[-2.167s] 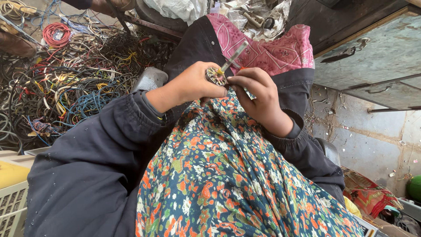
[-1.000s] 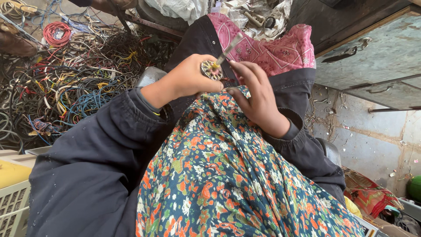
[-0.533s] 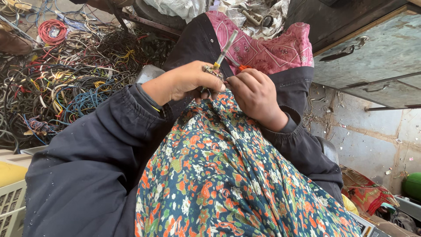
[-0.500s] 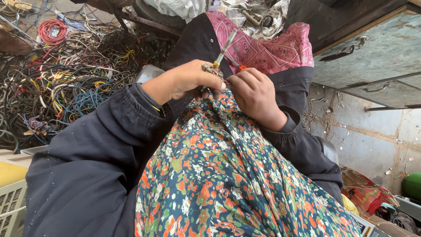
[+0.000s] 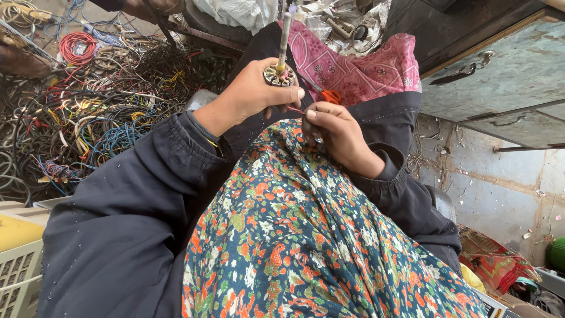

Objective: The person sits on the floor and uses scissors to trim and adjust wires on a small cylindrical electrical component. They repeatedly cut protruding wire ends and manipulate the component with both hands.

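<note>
We held the small motor rotor [image 5: 279, 73] upright in our closed left hand [image 5: 250, 94] while our right hand [image 5: 335, 129] pinched a strand of its copper winding [image 5: 296, 109], most of it not yet stripped.

Scrap yard clutter around a floral lap

A tangle of coloured wires [image 5: 88, 118] fills the nine to eleven o'clock side, with a red wire coil [image 5: 76, 47] at eleven. A pink patterned cloth [image 5: 359, 65] lies at one o'clock, orange-handled scissors [image 5: 331, 96] on it, crumpled silver scrap [image 5: 347, 17] above. A worn green metal cabinet [image 5: 506, 82] stands at two o'clock. A cream plastic crate [image 5: 17, 277] sits at eight o'clock; floral fabric [image 5: 294, 235] spreads across six.
</note>
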